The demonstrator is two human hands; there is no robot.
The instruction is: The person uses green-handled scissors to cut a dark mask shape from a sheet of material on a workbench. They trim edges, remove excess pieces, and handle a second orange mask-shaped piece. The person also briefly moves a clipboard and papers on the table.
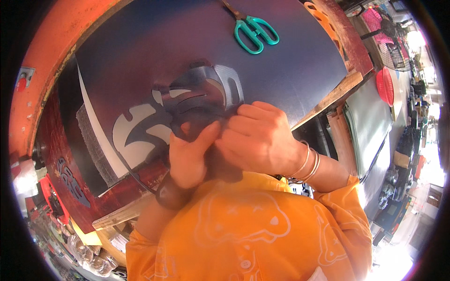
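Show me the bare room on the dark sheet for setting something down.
Free: the wide upper-left stretch of the dark blue textured sheet, left of the green-handled scissors, and the strip between the scissors and the sheet's right edge. Crowded: the centre, where the left hand and right hand grip the dark cut-out piece beside pale cut-out gaps.

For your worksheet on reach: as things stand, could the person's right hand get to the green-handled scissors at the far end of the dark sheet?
Probably yes, once it lets go. The right hand is pinching the dark cut-out piece, and the sheet between it and the scissors lies bare.
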